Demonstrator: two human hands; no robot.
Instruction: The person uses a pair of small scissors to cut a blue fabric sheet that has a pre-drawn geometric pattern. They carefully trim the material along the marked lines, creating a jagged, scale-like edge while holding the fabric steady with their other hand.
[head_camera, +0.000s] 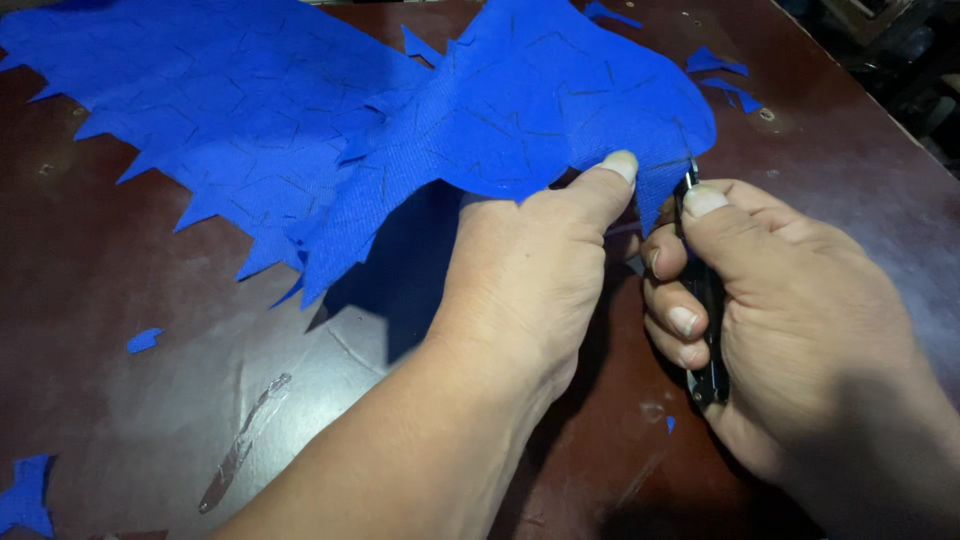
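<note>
1. Pinching the edge of the blue fabric sheet (420, 120), the left hand (530, 270) lifts it off the dark table (120, 300), thumb on top.
2. The right hand (790, 310) is curled tight around black scissors (705, 300), whose tip meets the fabric's edge.
3. One sheet, one pair of scissors, about seven blue scraps (143, 340) lie scattered.

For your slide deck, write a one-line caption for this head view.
Left hand lifts a blue fabric sheet while the right hand grips black snips at its edge, over a dark table.
</note>
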